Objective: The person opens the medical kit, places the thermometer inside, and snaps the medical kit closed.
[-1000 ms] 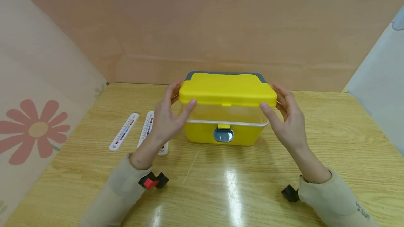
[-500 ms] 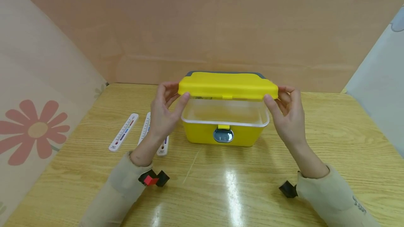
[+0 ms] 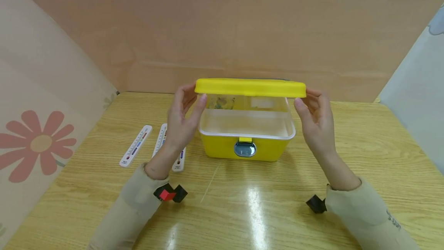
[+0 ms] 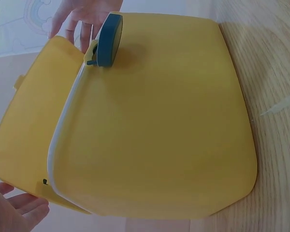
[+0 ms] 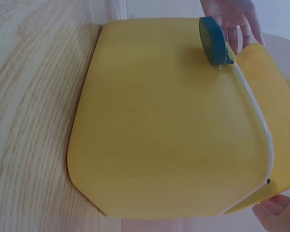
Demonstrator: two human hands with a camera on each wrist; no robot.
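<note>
Peach panels closed off the far side of a wooden table (image 3: 347, 146), where a yellow box (image 3: 247, 142) stood at the centre. Its yellow lid (image 3: 250, 87) was raised, tilted open above the rim. The left hand (image 3: 181, 122) pinched the lid's nine o'clock end, the right hand (image 3: 316, 122) its three o'clock end. Two thermometers (image 3: 136, 146) lay at nine o'clock of the box.

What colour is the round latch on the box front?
Dark blue-grey; the latch sits on the yellow box. Clearest in the left wrist view.
</note>
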